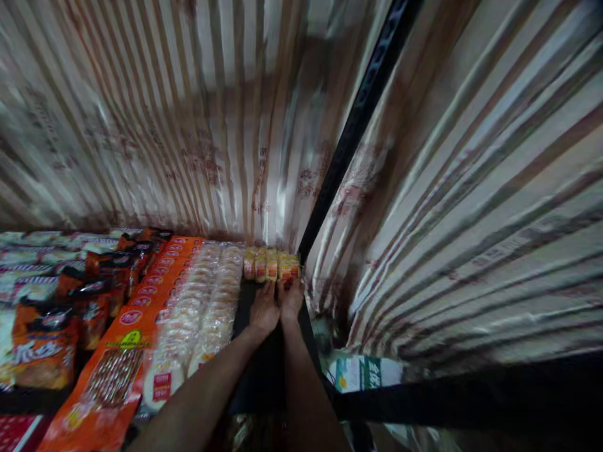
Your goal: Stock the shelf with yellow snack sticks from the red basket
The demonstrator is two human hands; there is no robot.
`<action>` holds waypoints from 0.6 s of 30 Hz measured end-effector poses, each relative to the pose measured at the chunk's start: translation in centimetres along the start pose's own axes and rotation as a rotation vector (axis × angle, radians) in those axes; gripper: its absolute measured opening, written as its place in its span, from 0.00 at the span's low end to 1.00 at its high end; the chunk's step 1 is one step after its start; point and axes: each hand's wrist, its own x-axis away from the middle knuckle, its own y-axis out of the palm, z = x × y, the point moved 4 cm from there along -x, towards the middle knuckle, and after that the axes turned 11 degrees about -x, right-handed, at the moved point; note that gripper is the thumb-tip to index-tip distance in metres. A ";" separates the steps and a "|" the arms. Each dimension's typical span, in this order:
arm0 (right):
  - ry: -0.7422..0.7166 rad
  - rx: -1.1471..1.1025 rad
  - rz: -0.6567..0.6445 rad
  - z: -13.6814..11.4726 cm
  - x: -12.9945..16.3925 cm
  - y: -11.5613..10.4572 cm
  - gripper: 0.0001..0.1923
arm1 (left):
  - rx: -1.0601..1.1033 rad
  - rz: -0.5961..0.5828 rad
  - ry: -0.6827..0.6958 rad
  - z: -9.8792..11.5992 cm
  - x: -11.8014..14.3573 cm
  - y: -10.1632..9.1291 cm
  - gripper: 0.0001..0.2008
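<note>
Both hands are at the far end of the dark shelf (264, 376): left hand (264, 309) and right hand (291, 300) side by side, fingers curled against the row of small yellow packets (271, 264), apparently pushing them back. The black post (358, 119) crowds the right; biscuit packs (207, 307) hem the left.

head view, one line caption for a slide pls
Both hands, left and right, press against a row of small yellow snack packs at the back of a dark shelf, beside clear rice cracker bags.
</note>
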 end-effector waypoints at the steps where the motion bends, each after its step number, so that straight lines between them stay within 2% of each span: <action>1: -0.001 -0.006 0.005 0.1 -0.1 0.1 0.19 | 0.009 -0.002 -0.010 0.0 0.0 0.1 0.28; 10: 0.063 -0.157 0.023 0.1 -0.1 0.4 0.16 | 0.064 -0.015 -0.035 0.0 0.2 -0.3 0.26; 18: 0.018 -0.154 -0.028 -0.6 -0.2 0.1 0.13 | 0.064 -0.011 -0.029 -0.1 0.0 0.0 0.26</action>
